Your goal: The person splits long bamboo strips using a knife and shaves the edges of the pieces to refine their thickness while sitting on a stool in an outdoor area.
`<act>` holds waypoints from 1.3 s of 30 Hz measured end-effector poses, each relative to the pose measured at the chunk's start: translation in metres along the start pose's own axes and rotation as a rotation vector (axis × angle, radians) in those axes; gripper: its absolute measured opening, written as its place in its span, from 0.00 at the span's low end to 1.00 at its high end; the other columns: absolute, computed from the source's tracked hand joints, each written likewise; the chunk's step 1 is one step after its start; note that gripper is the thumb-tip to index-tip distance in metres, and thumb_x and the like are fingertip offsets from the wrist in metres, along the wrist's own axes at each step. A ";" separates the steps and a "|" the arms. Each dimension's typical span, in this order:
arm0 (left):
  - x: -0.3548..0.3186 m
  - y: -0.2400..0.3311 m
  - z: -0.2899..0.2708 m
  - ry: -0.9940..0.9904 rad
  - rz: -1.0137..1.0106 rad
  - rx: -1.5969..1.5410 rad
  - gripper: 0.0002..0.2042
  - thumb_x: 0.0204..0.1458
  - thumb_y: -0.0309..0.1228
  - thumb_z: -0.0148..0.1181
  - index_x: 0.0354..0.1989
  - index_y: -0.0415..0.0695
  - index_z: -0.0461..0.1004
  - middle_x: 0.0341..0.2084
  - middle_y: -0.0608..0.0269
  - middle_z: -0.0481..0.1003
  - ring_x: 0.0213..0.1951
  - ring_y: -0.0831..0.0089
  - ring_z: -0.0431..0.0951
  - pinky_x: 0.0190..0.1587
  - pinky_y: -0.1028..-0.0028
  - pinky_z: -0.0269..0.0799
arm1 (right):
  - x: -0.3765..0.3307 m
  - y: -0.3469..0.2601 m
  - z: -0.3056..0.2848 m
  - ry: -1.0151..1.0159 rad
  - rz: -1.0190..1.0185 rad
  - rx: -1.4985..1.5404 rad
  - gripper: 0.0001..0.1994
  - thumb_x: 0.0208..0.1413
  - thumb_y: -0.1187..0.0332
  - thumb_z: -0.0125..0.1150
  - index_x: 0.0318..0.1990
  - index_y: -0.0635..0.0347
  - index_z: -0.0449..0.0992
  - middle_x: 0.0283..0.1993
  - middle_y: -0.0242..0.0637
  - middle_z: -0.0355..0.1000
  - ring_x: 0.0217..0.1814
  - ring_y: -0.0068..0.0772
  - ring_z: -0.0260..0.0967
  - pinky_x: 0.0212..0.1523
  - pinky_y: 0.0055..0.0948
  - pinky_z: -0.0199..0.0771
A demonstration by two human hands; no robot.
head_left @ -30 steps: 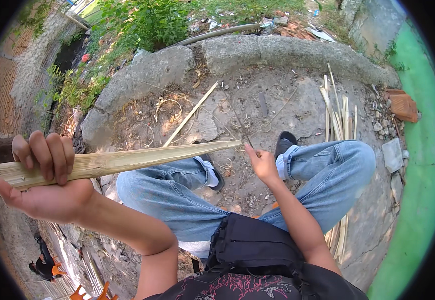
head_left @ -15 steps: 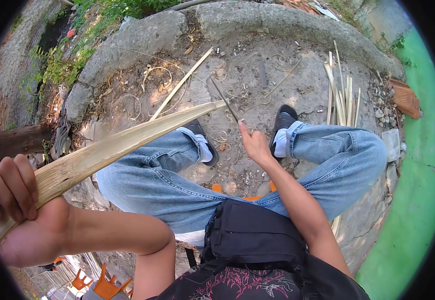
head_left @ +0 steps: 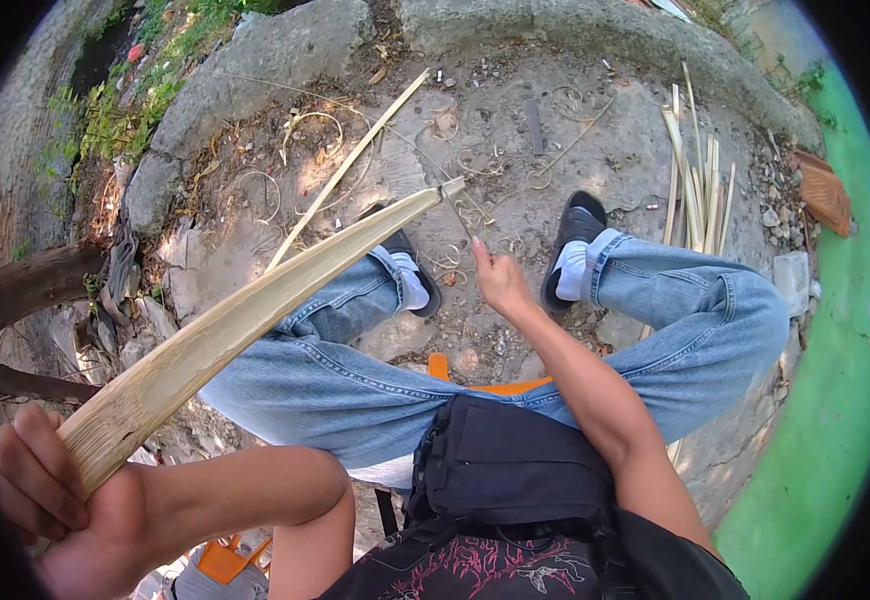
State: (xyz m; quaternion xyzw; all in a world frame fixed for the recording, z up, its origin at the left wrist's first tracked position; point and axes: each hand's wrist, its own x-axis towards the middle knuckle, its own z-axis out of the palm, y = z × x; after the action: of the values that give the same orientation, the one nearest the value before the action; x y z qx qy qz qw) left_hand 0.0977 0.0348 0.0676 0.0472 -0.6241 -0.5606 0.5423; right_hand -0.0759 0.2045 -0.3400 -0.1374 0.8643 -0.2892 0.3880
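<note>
My left hand [head_left: 40, 475] is closed around the wide end of a long, pale strip of split bamboo [head_left: 245, 310], at the lower left. The strip slants up and away to the right over my left leg, narrowing to its far tip. My right hand [head_left: 503, 282], between my knees, grips a knife [head_left: 460, 214] with the index finger stretched along it. The thin dark blade meets the strip close to its narrow tip. The knife's handle is hidden in my fist.
Another pale strip [head_left: 350, 170] lies beyond my left foot, with curled shavings [head_left: 313, 135] around it. Several cut strips [head_left: 695, 195] lean in a bundle past my right knee. A flat grey bar [head_left: 534, 126] lies ahead. A low concrete kerb [head_left: 595, 40] curves across the back.
The bamboo strip's tip has risen slightly in view. The knife blade has gone from crossing just beyond the tip to biting at the strip near it. Both hands keep their grip.
</note>
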 end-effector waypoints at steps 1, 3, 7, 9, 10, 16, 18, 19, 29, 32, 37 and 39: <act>0.001 -0.001 -0.002 -0.095 -0.071 -0.125 0.16 0.46 0.30 0.46 0.11 0.53 0.49 0.06 0.72 0.47 0.09 0.84 0.44 0.16 0.82 0.39 | 0.008 0.002 -0.002 -0.004 -0.008 0.007 0.39 0.56 0.38 0.42 0.21 0.76 0.74 0.21 0.64 0.69 0.30 0.61 0.71 0.37 0.47 0.68; 0.003 -0.007 0.006 -0.168 -0.096 -0.214 0.16 0.46 0.30 0.46 0.11 0.53 0.49 0.07 0.72 0.47 0.09 0.84 0.44 0.16 0.81 0.39 | 0.014 0.010 -0.011 -0.082 0.020 -0.007 0.39 0.55 0.38 0.42 0.23 0.76 0.74 0.23 0.68 0.67 0.32 0.64 0.71 0.38 0.49 0.67; 0.003 0.003 -0.019 0.074 0.032 0.113 0.15 0.46 0.35 0.49 0.14 0.51 0.50 0.09 0.71 0.49 0.10 0.83 0.46 0.17 0.81 0.40 | -0.001 -0.018 -0.019 -0.059 -0.067 0.006 0.39 0.56 0.38 0.42 0.23 0.76 0.74 0.23 0.67 0.67 0.32 0.63 0.71 0.37 0.48 0.67; 0.005 -0.002 -0.035 0.140 0.042 0.138 0.15 0.45 0.35 0.49 0.15 0.50 0.50 0.10 0.70 0.49 0.12 0.82 0.47 0.18 0.80 0.43 | -0.004 -0.020 -0.019 -0.040 -0.117 0.051 0.38 0.56 0.38 0.41 0.22 0.74 0.74 0.22 0.64 0.68 0.31 0.61 0.71 0.36 0.48 0.67; 0.005 -0.006 -0.039 0.208 0.052 0.164 0.15 0.45 0.36 0.49 0.16 0.49 0.50 0.11 0.68 0.49 0.13 0.81 0.47 0.19 0.78 0.45 | -0.005 -0.018 -0.019 -0.039 -0.120 0.053 0.38 0.56 0.38 0.41 0.22 0.74 0.74 0.22 0.64 0.68 0.31 0.61 0.71 0.36 0.48 0.67; 0.003 -0.010 -0.024 0.433 0.185 0.289 0.12 0.46 0.34 0.52 0.20 0.43 0.57 0.16 0.65 0.54 0.23 0.73 0.56 0.27 0.73 0.53 | 0.005 -0.001 -0.015 0.017 -0.042 0.142 0.38 0.57 0.38 0.40 0.20 0.72 0.72 0.21 0.61 0.68 0.28 0.59 0.69 0.35 0.46 0.66; 0.005 -0.007 -0.024 0.532 0.251 0.331 0.11 0.46 0.32 0.53 0.21 0.42 0.59 0.17 0.65 0.55 0.26 0.72 0.58 0.30 0.71 0.55 | 0.006 -0.002 -0.017 0.053 -0.066 0.174 0.38 0.57 0.38 0.40 0.20 0.72 0.72 0.21 0.61 0.68 0.28 0.59 0.69 0.35 0.47 0.65; 0.007 -0.003 -0.031 0.398 0.172 0.174 0.11 0.48 0.32 0.54 0.21 0.42 0.60 0.18 0.64 0.55 0.27 0.70 0.59 0.33 0.71 0.56 | 0.007 -0.003 -0.019 0.057 -0.069 0.177 0.38 0.57 0.38 0.40 0.20 0.72 0.72 0.21 0.61 0.68 0.28 0.59 0.69 0.35 0.47 0.65; 0.016 -0.001 -0.040 0.040 -0.048 -0.101 0.14 0.48 0.25 0.51 0.15 0.50 0.53 0.11 0.72 0.50 0.17 0.81 0.51 0.25 0.77 0.47 | -0.011 -0.027 -0.039 -0.020 -0.196 0.071 0.36 0.57 0.40 0.43 0.19 0.71 0.72 0.18 0.59 0.66 0.25 0.57 0.69 0.32 0.45 0.65; 0.021 0.000 -0.036 0.068 -0.033 -0.045 0.15 0.48 0.25 0.49 0.14 0.51 0.53 0.09 0.73 0.46 0.15 0.81 0.49 0.23 0.78 0.47 | -0.008 -0.025 -0.040 -0.041 -0.216 0.043 0.36 0.56 0.40 0.44 0.18 0.71 0.72 0.17 0.59 0.66 0.24 0.57 0.68 0.31 0.45 0.65; 0.028 -0.007 -0.043 0.033 -0.021 -0.065 0.15 0.48 0.26 0.48 0.13 0.52 0.53 0.08 0.73 0.45 0.13 0.82 0.46 0.22 0.78 0.48 | 0.001 -0.020 -0.045 -0.049 -0.182 -0.010 0.36 0.57 0.40 0.44 0.18 0.71 0.71 0.16 0.58 0.65 0.22 0.57 0.67 0.29 0.46 0.64; 0.033 -0.011 -0.044 0.066 -0.026 -0.041 0.16 0.49 0.26 0.48 0.12 0.52 0.52 0.08 0.73 0.45 0.12 0.82 0.46 0.22 0.77 0.48 | -0.005 -0.031 -0.047 -0.078 -0.216 -0.011 0.36 0.58 0.41 0.43 0.16 0.73 0.66 0.12 0.51 0.59 0.17 0.41 0.59 0.26 0.42 0.61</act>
State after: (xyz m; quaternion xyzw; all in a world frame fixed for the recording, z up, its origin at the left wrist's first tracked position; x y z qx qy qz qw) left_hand 0.1099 -0.0198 0.0708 0.0627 -0.5934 -0.5785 0.5562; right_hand -0.1069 0.2004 -0.2932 -0.2431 0.8303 -0.3190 0.3870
